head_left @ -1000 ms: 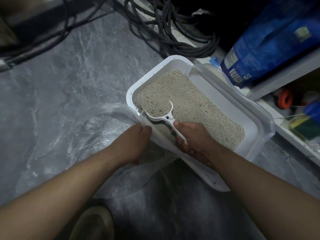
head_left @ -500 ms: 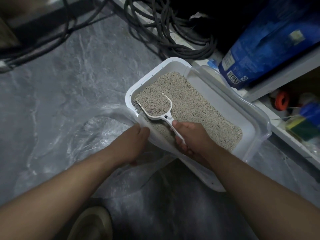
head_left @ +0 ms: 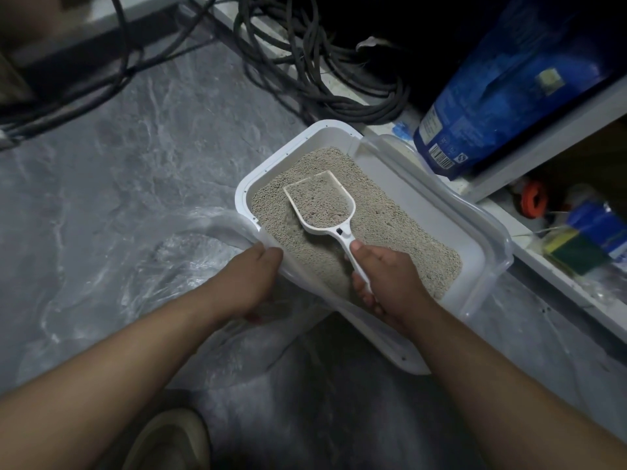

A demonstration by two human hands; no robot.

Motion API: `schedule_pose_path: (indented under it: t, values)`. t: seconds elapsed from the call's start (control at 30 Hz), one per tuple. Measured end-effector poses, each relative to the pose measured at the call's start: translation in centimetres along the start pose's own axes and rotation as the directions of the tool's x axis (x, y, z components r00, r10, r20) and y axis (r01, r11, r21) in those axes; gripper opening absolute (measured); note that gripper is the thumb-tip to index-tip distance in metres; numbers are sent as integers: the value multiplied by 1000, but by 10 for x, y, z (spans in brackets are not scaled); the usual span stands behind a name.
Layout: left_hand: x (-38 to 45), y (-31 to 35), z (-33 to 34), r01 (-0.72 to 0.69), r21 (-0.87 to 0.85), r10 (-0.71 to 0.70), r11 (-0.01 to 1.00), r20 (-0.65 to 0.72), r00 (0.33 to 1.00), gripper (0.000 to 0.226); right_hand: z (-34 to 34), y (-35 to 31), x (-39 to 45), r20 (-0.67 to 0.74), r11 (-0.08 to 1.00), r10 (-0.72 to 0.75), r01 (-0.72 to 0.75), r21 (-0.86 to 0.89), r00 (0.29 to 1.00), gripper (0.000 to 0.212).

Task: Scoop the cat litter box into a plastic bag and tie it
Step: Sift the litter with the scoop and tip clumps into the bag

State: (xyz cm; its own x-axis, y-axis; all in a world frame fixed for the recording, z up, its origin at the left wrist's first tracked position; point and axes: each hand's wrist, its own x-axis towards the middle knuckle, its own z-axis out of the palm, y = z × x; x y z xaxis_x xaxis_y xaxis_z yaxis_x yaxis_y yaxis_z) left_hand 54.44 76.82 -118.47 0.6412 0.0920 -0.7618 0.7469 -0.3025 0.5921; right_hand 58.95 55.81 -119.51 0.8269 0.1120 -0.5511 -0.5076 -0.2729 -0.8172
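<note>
The white litter box (head_left: 481, 232) sits on the grey floor (head_left: 152, 147) with its near-left edge tipped toward a clear plastic bag (head_left: 142, 276) spread beside it. The right hand (head_left: 390, 276) is wrapped around the handle of a white scoop (head_left: 322, 205), whose bowl is heaped with grey litter (head_left: 390, 232) and held level over the box. The left hand (head_left: 247, 283) grips the bag's rim just against the box's near-left edge.

The scene is dim and bluish, with soft glare on the crinkled plastic bag (head_left: 176, 262) and the grey floor (head_left: 135, 137). Corners fall dark and blurred, and wide-angle bending curves the edges.
</note>
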Motion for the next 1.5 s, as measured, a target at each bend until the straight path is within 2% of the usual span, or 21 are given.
schedule_pose_path:
  t: [0.23,0.47,0.57,0.7,0.8,0.9,1.13,1.5]
  values:
    - [-1,-4,3,-49,-6,49,999,0,999,45,-4,3,-2,-33,1000,11,-11,-11,999,41]
    - [-1,-2,3,-55,1,55,998,-12,998,43,-5,7,-1,-46,1000,17,-17,2,999,34]
    - [-5,1,2,-71,54,71,996,-11,997,38,-4,7,-2,-33,1000,11,-12,-21,999,37]
    - [-9,0,3,-159,132,163,978,-21,986,33,-3,9,-2,-30,1000,12,-12,-24,999,36]
    - [-5,-3,4,-77,4,77,997,2,997,21,-3,8,-2,-43,1000,12,-13,-26,999,39]
    - [-3,-3,4,-67,-29,67,997,-2,998,20,-4,7,-4,-44,999,4,-6,-33,999,40]
    - [0,-5,6,-106,-25,106,994,-33,994,23,-4,7,-5,-49,1000,14,-15,-17,999,36]
    - [-5,-1,5,-61,-7,61,998,-11,998,20,-5,6,-6,-33,999,-10,8,-44,999,33]
